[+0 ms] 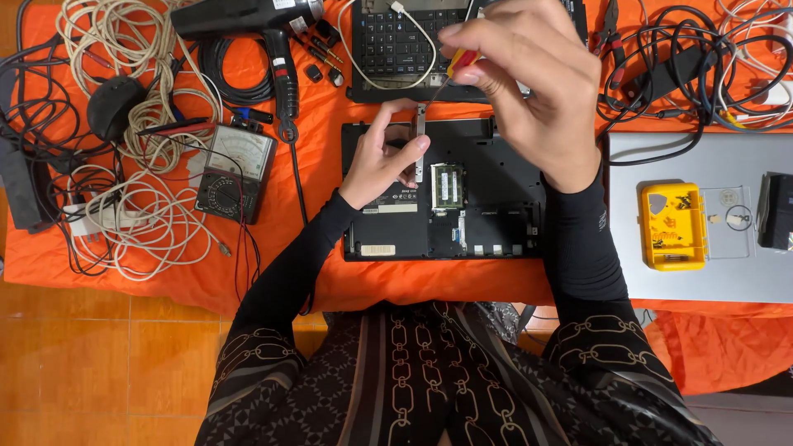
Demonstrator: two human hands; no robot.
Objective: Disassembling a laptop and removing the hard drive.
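Note:
A black laptop base (487,206) lies upside down on the orange cloth (322,107), its green memory module (447,186) exposed. My left hand (382,157) pinches a narrow grey metal bracket (420,147) upright over the base's upper left part. My right hand (529,83) is raised above it, gripping a small screwdriver (459,63) with a red and yellow handle; its thin shaft points down toward the top of the bracket.
A second black laptop keyboard (396,45) lies behind the base. At left are an analog multimeter (231,169), coiled white cables (124,206) and a black hot air gun (256,25). A silver laptop lid (702,272) at right carries a yellow parts box (673,225). Black cables (686,66) pile at top right.

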